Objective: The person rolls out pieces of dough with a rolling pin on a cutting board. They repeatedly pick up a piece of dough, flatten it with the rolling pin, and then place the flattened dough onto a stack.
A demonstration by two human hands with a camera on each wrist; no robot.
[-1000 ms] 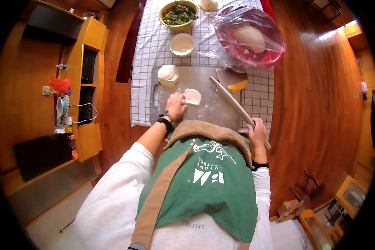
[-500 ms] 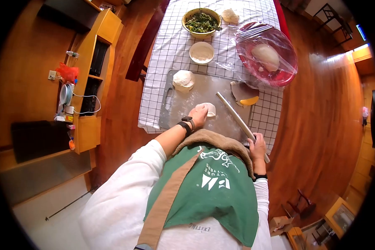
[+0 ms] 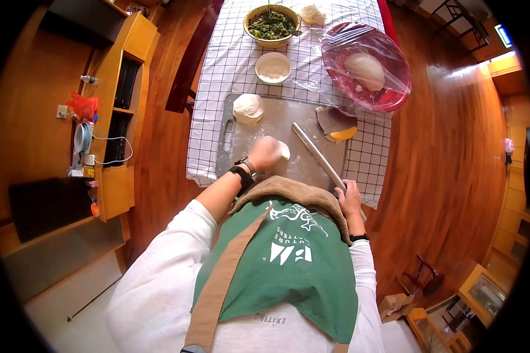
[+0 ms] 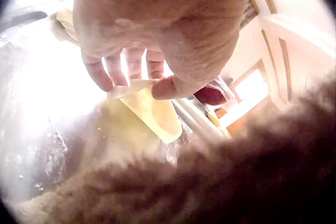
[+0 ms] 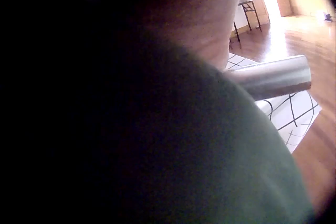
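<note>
My left hand (image 3: 265,153) is over the grey board (image 3: 288,110), pinching a flat round of dough (image 4: 151,109) by its edge between thumb and fingertips. In the left wrist view the dough hangs in a curve, its upper edge at the fingers. My right hand (image 3: 350,200) grips the near end of a metal rolling pin (image 3: 317,152), which slants across the board's right side. Only the pin's end (image 5: 286,77) shows in the right wrist view; apron and wrist hide the rest. A pile of white dough (image 3: 248,109) sits at the board's far left corner.
Beyond the board stand a bowl of white flour (image 3: 273,67), a yellow bowl of chopped greens (image 3: 248,30) and a red basin (image 3: 403,97) under plastic film with dough inside. A scraper with a yellow handle (image 3: 344,134) lies at the board's right. Another dough lump (image 3: 312,15) sits far back.
My left hand has lifted the dough round's edge, and the dough now shows as a narrow strip beside the blurred hand. My right hand keeps its grip on the rolling pin. The head view has shifted.
</note>
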